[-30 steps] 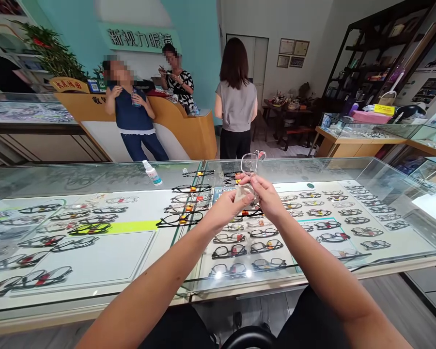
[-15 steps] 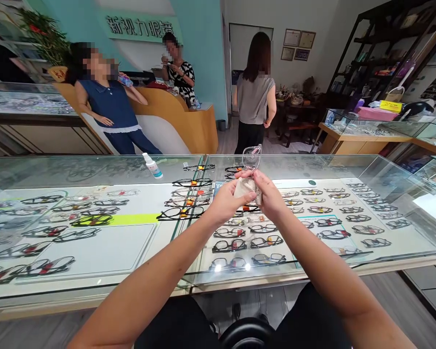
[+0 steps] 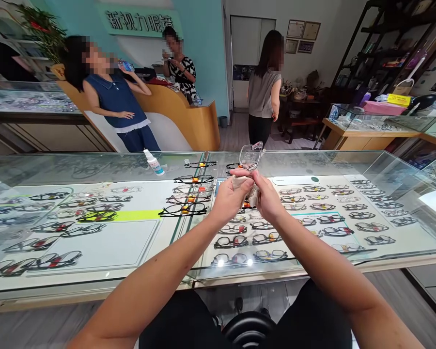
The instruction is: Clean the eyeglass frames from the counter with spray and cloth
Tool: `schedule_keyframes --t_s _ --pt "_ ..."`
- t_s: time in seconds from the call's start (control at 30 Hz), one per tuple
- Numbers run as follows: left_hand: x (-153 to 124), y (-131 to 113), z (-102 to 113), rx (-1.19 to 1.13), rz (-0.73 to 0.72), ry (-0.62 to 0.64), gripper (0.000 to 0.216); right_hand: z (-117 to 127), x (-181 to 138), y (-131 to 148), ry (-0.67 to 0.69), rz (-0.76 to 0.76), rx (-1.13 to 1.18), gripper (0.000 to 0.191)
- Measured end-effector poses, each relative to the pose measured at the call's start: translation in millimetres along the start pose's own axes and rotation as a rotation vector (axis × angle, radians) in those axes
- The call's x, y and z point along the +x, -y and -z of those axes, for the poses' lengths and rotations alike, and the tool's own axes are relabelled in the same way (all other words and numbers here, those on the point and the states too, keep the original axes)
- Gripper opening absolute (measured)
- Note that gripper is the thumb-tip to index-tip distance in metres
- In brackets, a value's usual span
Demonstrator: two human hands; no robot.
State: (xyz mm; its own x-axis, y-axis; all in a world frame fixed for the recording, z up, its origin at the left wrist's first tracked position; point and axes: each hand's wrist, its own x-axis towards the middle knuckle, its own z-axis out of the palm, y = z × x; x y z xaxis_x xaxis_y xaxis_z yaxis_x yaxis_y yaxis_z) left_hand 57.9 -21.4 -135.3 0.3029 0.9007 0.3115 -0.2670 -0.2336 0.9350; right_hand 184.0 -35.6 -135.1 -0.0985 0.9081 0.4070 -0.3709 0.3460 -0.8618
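Above the glass display counter (image 3: 94, 271) I hold a pair of clear-framed glasses (image 3: 250, 156) upright between both hands. My left hand (image 3: 229, 198) pinches a pale cleaning cloth (image 3: 240, 183) against the lower part of the glasses. My right hand (image 3: 267, 198) is closed on the same glasses and cloth from the right. One lens sticks up above my fingers. Both hands touch each other at the fingertips.
Rows of spectacle frames (image 3: 183, 209) lie under the counter glass. A small spray bottle (image 3: 153, 162) lies on the counter at the far side. Three people stand beyond by an orange reception desk (image 3: 189, 123). More glass showcases (image 3: 378, 127) stand to the right.
My hands stay together on the glasses and have risen slightly. The person in grey has walked right and turned sideways; the person in blue leans back on the desk.
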Motion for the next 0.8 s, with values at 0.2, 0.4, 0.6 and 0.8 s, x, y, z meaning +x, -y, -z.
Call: schedule_keyframes --t_s 0.2,0.4,0.6,0.8 --pt "-1.9 0.6 0.9 0.13 -0.035 -0.056 0.067 3.9 3.0 2.5 -0.007 -0.031 -0.037 0.053" --pt "1.5 3.8 5.9 0.095 0.007 0.066 0.067 12.2 7.5 7.2 -0.069 -0.089 0.019 0.041" --pt "9.9 0.1 18.9 0.093 -0.03 -0.028 0.066 28.1 18.1 3.2 -0.309 -0.107 0.066 0.028" --pt "12.0 -2.7 22.6 0.123 -0.04 -0.059 0.066 29.5 17.7 -0.9 -0.188 -0.052 -0.04 0.031"
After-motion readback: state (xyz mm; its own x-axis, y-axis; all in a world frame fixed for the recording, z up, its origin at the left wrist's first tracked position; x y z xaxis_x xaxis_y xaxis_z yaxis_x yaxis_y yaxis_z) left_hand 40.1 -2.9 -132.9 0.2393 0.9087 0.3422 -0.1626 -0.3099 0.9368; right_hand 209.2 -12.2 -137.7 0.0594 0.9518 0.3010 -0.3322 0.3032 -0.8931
